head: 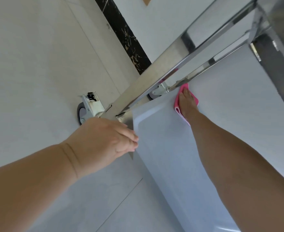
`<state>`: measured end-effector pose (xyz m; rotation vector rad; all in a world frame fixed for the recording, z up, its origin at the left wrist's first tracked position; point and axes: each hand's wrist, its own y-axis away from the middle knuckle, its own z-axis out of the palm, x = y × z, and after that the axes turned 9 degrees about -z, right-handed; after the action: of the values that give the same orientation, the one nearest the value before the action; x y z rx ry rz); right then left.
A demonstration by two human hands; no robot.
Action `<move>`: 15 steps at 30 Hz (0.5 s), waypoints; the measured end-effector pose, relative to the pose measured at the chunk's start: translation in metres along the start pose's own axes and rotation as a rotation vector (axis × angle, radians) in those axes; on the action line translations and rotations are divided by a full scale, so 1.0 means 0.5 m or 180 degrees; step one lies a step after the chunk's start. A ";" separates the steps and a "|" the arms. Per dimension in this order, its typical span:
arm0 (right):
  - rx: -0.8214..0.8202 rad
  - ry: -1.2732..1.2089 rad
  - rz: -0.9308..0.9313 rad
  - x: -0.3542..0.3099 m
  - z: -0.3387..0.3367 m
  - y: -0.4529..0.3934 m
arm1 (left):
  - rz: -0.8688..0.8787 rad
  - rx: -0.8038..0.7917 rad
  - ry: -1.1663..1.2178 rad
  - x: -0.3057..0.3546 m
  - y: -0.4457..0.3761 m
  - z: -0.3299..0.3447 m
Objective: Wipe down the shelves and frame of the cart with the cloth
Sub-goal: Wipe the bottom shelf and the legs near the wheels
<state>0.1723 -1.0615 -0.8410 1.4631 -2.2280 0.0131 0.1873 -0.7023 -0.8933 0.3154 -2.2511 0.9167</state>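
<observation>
The cart's lowest shelf (221, 114) is a pale metal tray seen from above at a steep tilt. Shiny frame posts (154, 71) run from its near corner up to the top right. A folded pink cloth (178, 101) lies flat on the shelf's far corner, beside a thin frame post. My right hand (187, 102) presses down on that cloth with fingers extended. My left hand (107, 138) grips the shelf's near edge by the corner post, fingers curled over the rim.
Two caster wheels show under the cart, one (83, 113) by my left hand and one (156, 93) near the cloth. Pale floor tiles (37, 64) lie to the left, crossed by a black marble strip (124, 34). An upper shelf (278, 47) overhangs at the right.
</observation>
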 end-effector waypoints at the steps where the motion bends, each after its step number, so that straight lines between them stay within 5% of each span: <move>1: -0.0028 0.0003 0.0023 -0.002 -0.002 0.001 | -0.0031 0.0004 -0.0008 -0.001 0.001 0.001; 10: 0.0208 0.0002 -0.0488 -0.100 -0.018 0.066 | -0.0175 -0.0085 -0.0142 0.022 -0.006 -0.014; 15: 0.0348 0.0257 -0.1168 -0.201 -0.023 0.159 | -0.0463 -0.0619 -0.0380 0.043 -0.012 -0.032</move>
<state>0.1398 -0.9376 -0.8504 1.8760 -1.8922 0.0747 0.1821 -0.6951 -0.8671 0.4485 -2.3688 0.6125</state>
